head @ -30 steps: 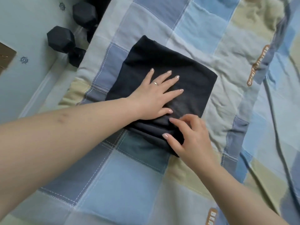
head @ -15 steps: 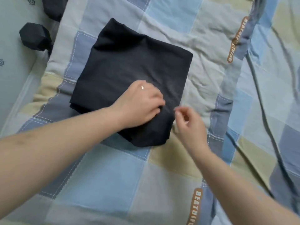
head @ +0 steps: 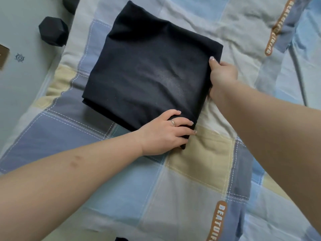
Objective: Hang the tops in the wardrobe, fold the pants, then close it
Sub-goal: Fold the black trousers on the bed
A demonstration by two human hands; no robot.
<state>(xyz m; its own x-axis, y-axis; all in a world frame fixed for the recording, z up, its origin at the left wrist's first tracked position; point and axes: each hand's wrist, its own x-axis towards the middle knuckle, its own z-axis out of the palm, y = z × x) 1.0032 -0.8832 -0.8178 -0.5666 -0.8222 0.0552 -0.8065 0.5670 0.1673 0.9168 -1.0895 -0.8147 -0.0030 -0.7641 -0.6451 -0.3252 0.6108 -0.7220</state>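
The dark navy pants [head: 149,70] lie folded into a thick square on the checked bedspread [head: 194,171]. My left hand [head: 166,133] grips the near corner of the folded stack, fingers curled over its edge, a ring on one finger. My right hand [head: 221,79] holds the right edge, thumb on top and fingers hidden under the fabric. The wardrobe is out of view.
A black hexagonal dumbbell [head: 53,32] lies on the grey floor [head: 20,80] left of the bed, with a second dark shape at the top edge. A sliver of dark fabric [head: 121,239] shows at the bottom edge.
My left hand slid from the top of the stack to its near corner and curled round it. My right hand moved from the near edge to the right edge and took hold.
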